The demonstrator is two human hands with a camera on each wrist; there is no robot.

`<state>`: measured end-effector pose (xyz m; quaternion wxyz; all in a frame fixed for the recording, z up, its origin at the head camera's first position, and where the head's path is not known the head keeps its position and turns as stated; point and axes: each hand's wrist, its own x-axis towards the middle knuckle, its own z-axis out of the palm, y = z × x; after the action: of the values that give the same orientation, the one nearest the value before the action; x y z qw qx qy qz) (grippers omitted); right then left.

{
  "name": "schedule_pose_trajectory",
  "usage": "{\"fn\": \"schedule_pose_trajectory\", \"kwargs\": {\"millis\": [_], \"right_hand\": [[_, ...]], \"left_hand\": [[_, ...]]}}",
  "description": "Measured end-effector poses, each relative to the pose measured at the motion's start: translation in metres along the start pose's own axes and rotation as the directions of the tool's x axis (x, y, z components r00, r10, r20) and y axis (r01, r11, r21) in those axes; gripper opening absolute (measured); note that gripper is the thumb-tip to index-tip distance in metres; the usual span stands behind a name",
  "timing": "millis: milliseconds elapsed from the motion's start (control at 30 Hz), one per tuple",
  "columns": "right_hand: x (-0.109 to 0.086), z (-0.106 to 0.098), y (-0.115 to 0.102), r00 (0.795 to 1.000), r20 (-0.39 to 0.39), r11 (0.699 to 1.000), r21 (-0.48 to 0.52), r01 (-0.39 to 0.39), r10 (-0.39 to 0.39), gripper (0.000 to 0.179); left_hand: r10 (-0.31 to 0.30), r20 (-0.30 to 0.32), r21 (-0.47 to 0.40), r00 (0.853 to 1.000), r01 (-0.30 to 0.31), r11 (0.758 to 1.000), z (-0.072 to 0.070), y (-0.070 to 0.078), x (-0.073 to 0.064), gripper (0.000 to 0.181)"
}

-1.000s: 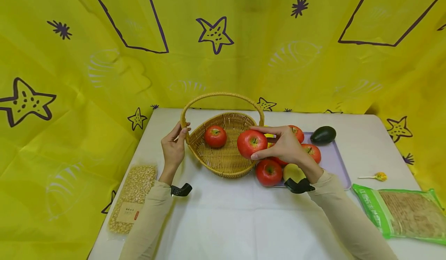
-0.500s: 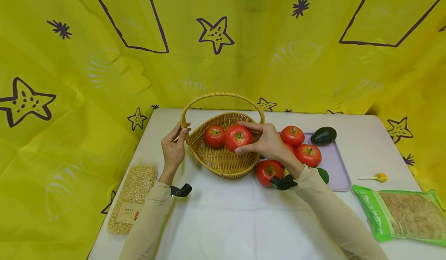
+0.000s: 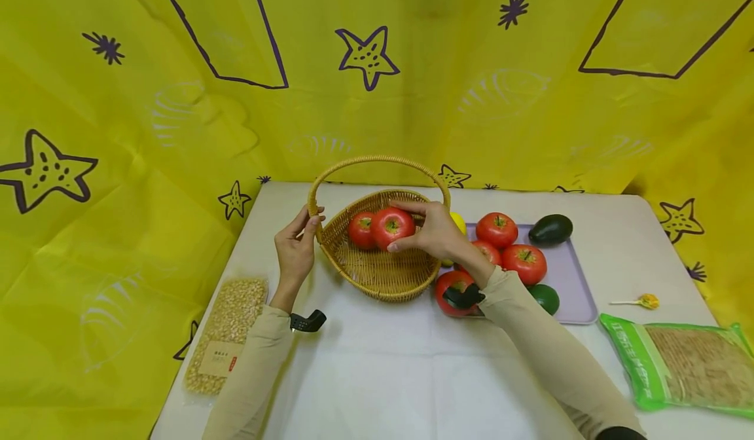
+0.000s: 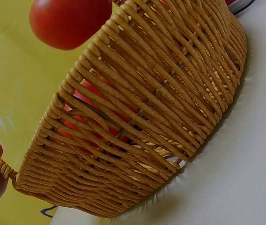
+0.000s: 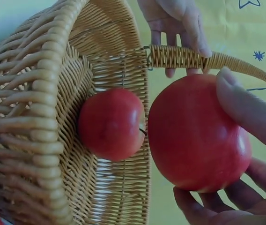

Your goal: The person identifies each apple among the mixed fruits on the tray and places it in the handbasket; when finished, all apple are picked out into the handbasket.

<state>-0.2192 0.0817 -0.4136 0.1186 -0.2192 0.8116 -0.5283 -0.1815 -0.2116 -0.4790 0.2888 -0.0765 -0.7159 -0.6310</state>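
A wicker basket (image 3: 389,283) with a tall arched handle stands on the white table. My left hand (image 3: 295,249) grips the handle's base at the basket's left end, fingers and thumb round it. One red apple (image 3: 360,230) lies inside the basket; it also shows through the weave in the left wrist view. Between thumb and fingers, my right hand (image 3: 438,230) holds a second red apple (image 5: 198,133) above the basket's opening. In the left wrist view that held apple (image 4: 70,21) hangs over the rim, apart from it.
Right of the basket, a lilac tray (image 3: 574,289) bears several red apples (image 3: 524,264), two dark green avocados (image 3: 550,230) and a yellow fruit (image 3: 458,222), partly hidden. A lollipop-like stick (image 3: 646,301) and a green-edged packet (image 3: 701,365) lie further right; a bag of kernels (image 3: 226,335) lies left.
My right hand has carried its apple leftward from the tray side to over the basket, close to the apple inside. My left hand keeps its grip on the handle.
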Motion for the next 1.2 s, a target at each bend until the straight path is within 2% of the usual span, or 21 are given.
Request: {"fn": "schedule_pose_trajectory", "kwargs": {"millis": [133,333,467,700,833,1033,1200], "right_hand": [[0.007,0.003,-0.002,1.0,-0.007,0.999,-0.036,-0.015,0.015,0.085],[0.021,0.003,-0.008,1.0,-0.019,0.993,-0.116,-0.015,0.013,0.083],[0.029,0.002,-0.012,0.999,-0.027,0.99,-0.136,-0.033,0.029,0.084],[0.036,0.003,-0.011,0.989,-0.072,0.978,-0.16,-0.136,0.126,0.086],[0.039,0.004,-0.008,0.984,-0.095,0.972,-0.169,-0.164,0.15,0.088],[0.045,0.006,-0.003,0.982,-0.13,0.969,-0.188,-0.163,0.14,0.087],[0.049,0.007,0.0,0.985,-0.113,0.96,-0.231,-0.157,0.134,0.084]], "left_hand": [[-0.01,0.001,0.008,1.0,0.01,1.0,-0.001,-0.001,0.0,0.033],[0.014,0.006,0.023,1.0,-0.014,1.0,-0.002,-0.003,0.001,0.034],[0.024,0.003,0.025,1.0,-0.024,0.999,-0.002,-0.003,0.001,0.034],[0.008,0.014,0.03,1.0,-0.008,1.0,-0.003,-0.001,0.0,0.035],[0.006,0.007,0.028,1.0,-0.006,1.0,-0.002,-0.002,0.001,0.034],[0.0,0.005,0.017,1.0,0.0,1.0,0.0,-0.001,0.0,0.033],[-0.003,0.003,0.016,1.0,0.003,1.0,-0.001,-0.001,0.001,0.033]]}}
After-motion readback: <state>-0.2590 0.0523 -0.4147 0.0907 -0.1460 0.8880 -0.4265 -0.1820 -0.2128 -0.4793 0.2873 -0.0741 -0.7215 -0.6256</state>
